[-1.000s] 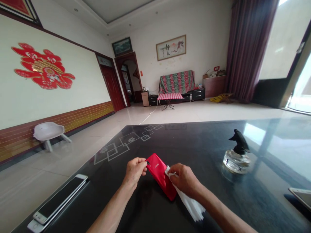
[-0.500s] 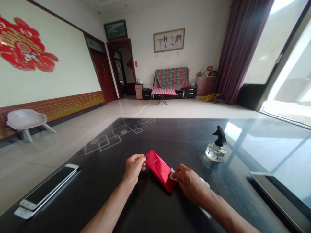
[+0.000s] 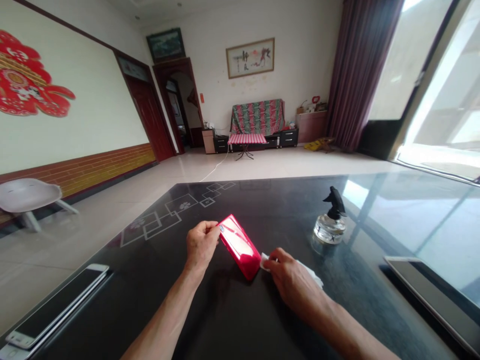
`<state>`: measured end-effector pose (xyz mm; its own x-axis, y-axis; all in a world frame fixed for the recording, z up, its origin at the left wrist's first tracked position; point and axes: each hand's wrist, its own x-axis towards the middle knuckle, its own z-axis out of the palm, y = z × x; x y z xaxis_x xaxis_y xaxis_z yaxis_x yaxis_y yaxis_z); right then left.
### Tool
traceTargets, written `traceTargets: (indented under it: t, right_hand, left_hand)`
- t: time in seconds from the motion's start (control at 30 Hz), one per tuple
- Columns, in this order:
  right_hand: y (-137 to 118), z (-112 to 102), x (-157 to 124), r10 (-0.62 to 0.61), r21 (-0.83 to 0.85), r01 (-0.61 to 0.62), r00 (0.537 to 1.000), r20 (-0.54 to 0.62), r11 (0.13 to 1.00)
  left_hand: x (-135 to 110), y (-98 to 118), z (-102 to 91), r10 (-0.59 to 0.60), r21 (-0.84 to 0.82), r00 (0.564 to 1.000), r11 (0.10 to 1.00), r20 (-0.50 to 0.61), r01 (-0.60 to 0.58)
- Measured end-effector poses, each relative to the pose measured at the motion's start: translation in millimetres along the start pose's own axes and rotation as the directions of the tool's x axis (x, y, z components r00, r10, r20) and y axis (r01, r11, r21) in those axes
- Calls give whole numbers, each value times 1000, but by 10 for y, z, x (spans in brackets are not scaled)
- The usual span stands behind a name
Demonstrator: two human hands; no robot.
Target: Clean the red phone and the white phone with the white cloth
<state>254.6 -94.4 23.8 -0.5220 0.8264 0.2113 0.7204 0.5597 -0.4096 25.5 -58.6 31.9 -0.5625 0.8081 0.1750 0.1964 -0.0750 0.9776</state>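
Observation:
A red smartphone (image 3: 240, 247) is tilted above the dark table, its glossy back towards me and catching a bright reflection. My left hand (image 3: 202, 245) pinches its upper left corner beside the camera lenses. At the phone's lower right edge is my right hand (image 3: 287, 272), closed on a white tissue (image 3: 310, 274). Part of the tissue pokes out past the fingertips, and more trails from under the hand. Whether the tissue touches the phone's edge I cannot tell.
A clear spray bottle (image 3: 330, 225) with a black trigger head stands right of the phone. Two stacked white phones (image 3: 60, 305) lie at the table's left edge. A tablet-like device (image 3: 431, 300) lies at the right. Beyond the black table (image 3: 262, 197) is tiled floor.
The phone has tipped, so its back now shines brightly. The tissue has shifted from the phone's back to just off its lower right edge. The whole view has turned slightly.

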Motion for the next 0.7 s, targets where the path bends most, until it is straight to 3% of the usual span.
traceTargets:
  t: [0.17,0.27,0.37,0.43,0.7]
  right_hand:
    - [48,-26,205,13,195,12,992,-126,981]
    - [107,-60,331,156,325,-90,970,-185,942]
    - [198,-77,433,329,463,-223,930,-162,858]
    - [259,-59,492,375,527,-248,915,-148,813]
    - [224,167,794,317,645,-67,906,-281,761]
  left_hand:
    - [89,-84,-28,-96,-59,995,994,-18,95]
    - [152,-99,-31,-120,-89,993,989,-1,120]
    - [201,-40,-7,-88,-110,995,990,36,91]
    - [226,34,33,-40,-118,997,992,70,48]
    - [178,216,262,168,-46,972,986,165,-162]
